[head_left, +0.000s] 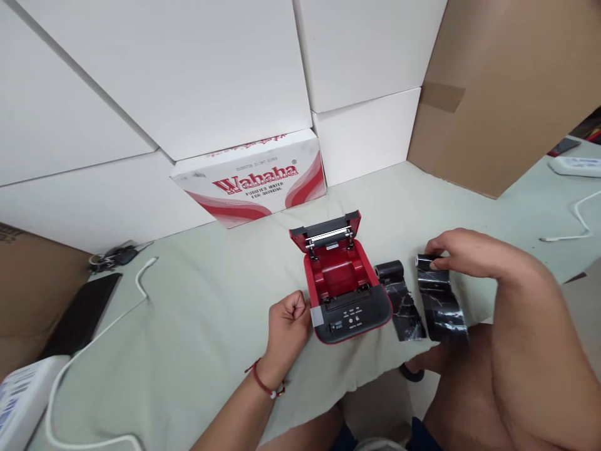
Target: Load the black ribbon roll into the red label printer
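Observation:
A small red and black printer (342, 282) lies on the pale cloth with its lid open and its paper bay bare. My left hand (287, 322) rests as a closed fist against the printer's left front corner. My right hand (464, 254) pinches the rolled end of a black glossy ribbon (440, 300) that trails toward me. A second black ribbon roll (397, 294) lies partly unrolled between that one and the printer.
White cartons and a red-printed "Wahaha" box (253, 178) stand behind. A brown cardboard sheet (507, 94) leans at the right. At left lie a dark phone (82, 313), keys (115, 255) and a white cable (94, 341). Another white cable (575, 219) lies at far right.

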Demonstrator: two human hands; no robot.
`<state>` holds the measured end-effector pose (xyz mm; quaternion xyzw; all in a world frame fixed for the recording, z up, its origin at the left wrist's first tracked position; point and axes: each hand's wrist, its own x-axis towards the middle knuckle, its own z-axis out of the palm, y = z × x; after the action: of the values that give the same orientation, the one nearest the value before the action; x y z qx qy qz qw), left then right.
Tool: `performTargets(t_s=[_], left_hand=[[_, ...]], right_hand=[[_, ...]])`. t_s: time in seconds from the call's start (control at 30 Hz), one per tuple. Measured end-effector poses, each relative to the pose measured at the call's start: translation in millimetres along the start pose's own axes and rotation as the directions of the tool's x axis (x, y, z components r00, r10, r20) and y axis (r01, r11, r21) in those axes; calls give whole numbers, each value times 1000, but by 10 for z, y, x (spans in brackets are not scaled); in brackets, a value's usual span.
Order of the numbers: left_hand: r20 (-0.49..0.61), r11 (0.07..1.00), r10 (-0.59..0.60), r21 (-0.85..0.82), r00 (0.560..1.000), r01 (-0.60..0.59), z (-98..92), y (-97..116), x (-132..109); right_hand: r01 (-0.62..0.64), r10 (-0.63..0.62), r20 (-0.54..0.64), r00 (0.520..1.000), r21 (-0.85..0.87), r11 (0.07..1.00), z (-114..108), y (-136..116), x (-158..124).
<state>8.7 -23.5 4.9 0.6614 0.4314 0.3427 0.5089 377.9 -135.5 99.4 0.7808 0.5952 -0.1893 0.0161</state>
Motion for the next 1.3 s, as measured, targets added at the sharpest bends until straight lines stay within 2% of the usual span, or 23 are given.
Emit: performTargets(t_s=[0.03, 0.1, 0.17, 0.2, 0.33, 0.43, 0.5, 0.57, 0.63, 0.7, 0.77, 0.83, 0.93, 1.03, 1.17, 1.3], left_hand=[[2, 1000, -1, 4, 1000, 1, 1, -6, 0], [8, 1000, 2, 11, 1000, -2, 1, -20, -5], [18, 1000, 8, 22, 1000, -9, -1, -38, -13], [23, 1000, 12, 28, 1000, -13, -4, -48, -16], [25, 998, 25, 53, 999, -27, -20, -81, -14], [21, 997, 42, 68, 999, -43, -25, -87, -17], [19, 995, 65, 74, 998, -66, -21, -83, -33], [10, 992, 96, 86, 995, -97, -12, -73, -59], [-11, 985, 140, 103, 990, -138, -3, -54, -90], [-39, 971, 211, 122, 977, -205, 2, -26, -122], [-59, 939, 323, 147, 945, -312, -4, 4, -154], [-66, 877, 464, 174, 883, -448, -21, 29, -187], [-55, 742, 657, 225, 752, -632, -58, 54, -240], [-16, 627, 760, 282, 650, -726, -82, 86, -291], [104, 531, 803, 322, 587, -784, -68, 161, -334], [207, 459, 808, 367, 552, -809, -29, 225, -355]], right_hand=[[-53, 53, 54, 997, 1, 999, 47, 23, 65], [-71, 70, 29, 997, 38, 997, 102, -33, 144], [-2, 8, -57, 998, 105, 994, 121, -190, 168], [35, -29, -51, 998, 117, 992, 125, -289, 171], [114, -119, 128, 985, 44, 992, 128, -640, 174], [192, -201, 213, 956, 63, 979, 36, -708, 67], [302, -345, 290, 893, 183, 936, -98, -663, -90], [424, -537, 293, 791, 371, 826, -250, -605, -257], [522, -683, 194, 704, 510, 683, -358, -597, -363], [596, -735, 64, 675, 541, 594, -377, -684, -372], [635, -704, -62, 707, 494, 594, -311, -866, -294], [621, -623, -143, 769, 397, 675, -204, -1100, -176], [506, -486, -147, 862, 176, 844, -72, -1420, -23], [383, -384, -95, 918, -29, 923, -30, -1606, 51], [332, -341, -35, 940, -148, 931, -19, -1698, 111], [311, -318, -34, 947, -133, 941, 20, -1705, 141]])
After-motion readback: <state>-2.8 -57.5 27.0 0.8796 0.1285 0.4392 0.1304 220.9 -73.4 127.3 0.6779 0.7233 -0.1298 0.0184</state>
